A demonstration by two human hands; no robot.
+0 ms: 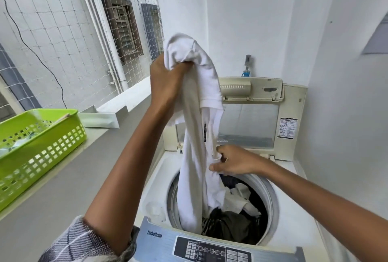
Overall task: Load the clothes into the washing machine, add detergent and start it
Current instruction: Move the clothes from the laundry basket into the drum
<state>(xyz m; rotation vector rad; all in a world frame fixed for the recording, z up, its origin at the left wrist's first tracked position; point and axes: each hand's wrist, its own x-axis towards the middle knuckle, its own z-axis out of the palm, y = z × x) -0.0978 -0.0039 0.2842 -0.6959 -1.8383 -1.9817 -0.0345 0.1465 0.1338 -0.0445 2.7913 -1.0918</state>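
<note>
A top-loading washing machine [155, 173] stands in front of me with its lid [249, 123] folded up. My left hand [165, 81] grips the top of a white shirt [195, 156] and holds it high above the drum. The shirt hangs down, and its lower end reaches into the drum opening [270, 194]. My right hand [233, 162] pinches the shirt's right edge just above the drum rim. Dark and white clothes [235, 215] lie inside the drum. The control panel [212, 250] is at the bottom of the view.
A green plastic basket [39, 150] with some items in it sits on the grey ledge [73, 180] to the left. A tap [247, 64] is on the white wall behind the machine. White walls close in at the back and right.
</note>
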